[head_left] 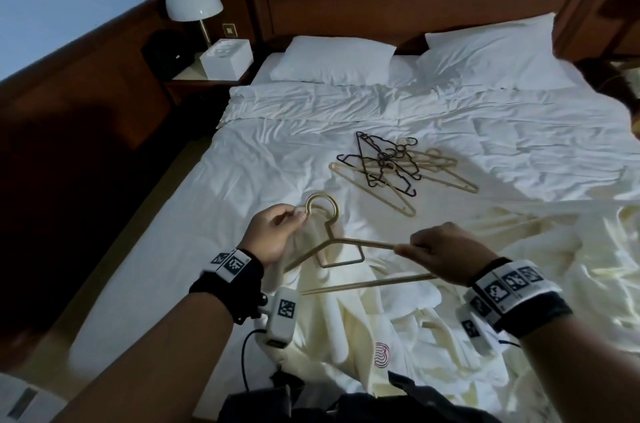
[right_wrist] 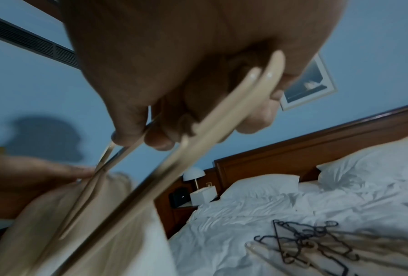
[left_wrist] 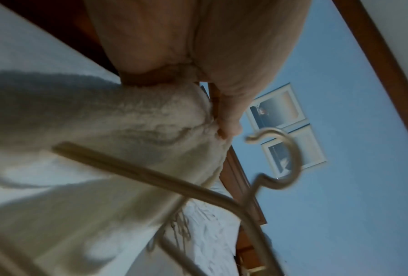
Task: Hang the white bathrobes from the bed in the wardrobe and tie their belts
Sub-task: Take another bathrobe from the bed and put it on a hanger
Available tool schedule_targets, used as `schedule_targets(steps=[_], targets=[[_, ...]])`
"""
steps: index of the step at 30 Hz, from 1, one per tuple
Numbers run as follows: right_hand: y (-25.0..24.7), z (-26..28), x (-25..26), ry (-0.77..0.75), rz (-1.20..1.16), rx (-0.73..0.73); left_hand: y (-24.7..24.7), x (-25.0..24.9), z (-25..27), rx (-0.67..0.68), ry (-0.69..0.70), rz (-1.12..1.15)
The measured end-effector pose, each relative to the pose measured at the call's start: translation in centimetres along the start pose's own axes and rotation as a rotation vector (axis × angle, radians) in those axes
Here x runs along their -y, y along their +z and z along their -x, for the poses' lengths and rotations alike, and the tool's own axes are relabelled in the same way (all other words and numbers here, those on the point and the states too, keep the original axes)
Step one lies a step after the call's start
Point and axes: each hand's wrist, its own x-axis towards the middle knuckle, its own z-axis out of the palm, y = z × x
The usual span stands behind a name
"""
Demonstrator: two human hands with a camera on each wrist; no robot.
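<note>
A cream-white bathrobe (head_left: 363, 329) with a red logo lies crumpled on the near part of the bed (head_left: 173, 249). My left hand (head_left: 292, 220) pinches a fold of its terry cloth (left_wrist: 127, 121) right beside the hook (left_wrist: 290, 153) of a gold hanger (head_left: 343, 242). The hook itself stands free of the fingers. My right hand (head_left: 414, 249) grips the hanger's right end, fingers (right_wrist: 158, 138) curled round both thin bars (right_wrist: 221, 121). The hanger hovers just above the robe. More cream robe cloth (head_left: 554, 249) spreads to the right.
A tangled pile of black and gold hangers (head_left: 391, 166) lies mid-bed beyond my hands. Two pillows (head_left: 332, 59) rest against the wooden headboard (head_left: 415, 0). On the left, a nightstand holds a lamp (head_left: 194, 3) and a white box (head_left: 227, 59). Dark floor runs along the bed's left side.
</note>
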Motion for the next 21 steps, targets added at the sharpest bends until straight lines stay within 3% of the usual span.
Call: schedule_targets(steps=[5,10,18,21], targets=[[2.1,-0.1,0.1,0.047,-0.008,0.062,0.6,0.2,0.5,-0.065,-0.1,0.201],[3.5,0.4,0.0,0.039,-0.072,0.052,1.4,0.3,1.5,0.068,-0.155,0.499],[5.1,0.0,-0.9,0.071,-0.086,0.091,1.9,0.6,2.3,0.158,-0.174,0.595],[5.6,0.1,-0.7,0.075,-0.059,0.17,2.4,0.1,2.8,0.128,-0.122,0.508]])
